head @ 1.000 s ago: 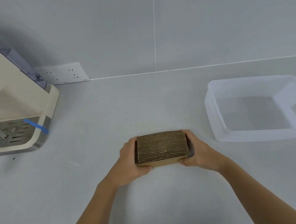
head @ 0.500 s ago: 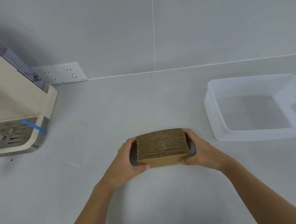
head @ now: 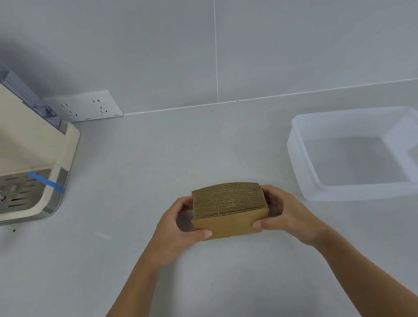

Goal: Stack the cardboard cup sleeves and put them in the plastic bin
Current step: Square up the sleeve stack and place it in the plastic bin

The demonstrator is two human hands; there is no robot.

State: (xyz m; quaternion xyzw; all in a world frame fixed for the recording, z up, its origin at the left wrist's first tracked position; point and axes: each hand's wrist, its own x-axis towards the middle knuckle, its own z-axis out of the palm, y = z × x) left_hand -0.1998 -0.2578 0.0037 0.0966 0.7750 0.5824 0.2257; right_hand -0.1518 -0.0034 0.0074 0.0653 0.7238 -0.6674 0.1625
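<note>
Both hands clamp the stack of cardboard cup sleeves from its two ends: left hand wrapped round the left end with the thumb pressed on the plain brown front face, right hand mirrored on the right end, thumb likewise on the front face, fingers curled behind where they cannot be seen in full. Stack is squared up — corrugated top edges face upward and line up in even rows, the nearest sleeve showing its flat kraft side toward the camera. Whether its lower edge touches the counter or sits just above it cannot be told from this view; a faint shadow lies under and beside the left end. Stack sits near the counter's middle, at the near side. Plastic bin stands to the right of the stack and slightly farther back, apart from it and from the right hand — translucent, rectangular, with a small pale label patch on its right inner wall. Well to the left of the stack, a cream-coloured coffee machine with a perforated metal drip tray and strips of blue tape. Behind the stack and to the left, a white wall socket panel low on the grey tiled wall. Both forearms are bare.
</note>
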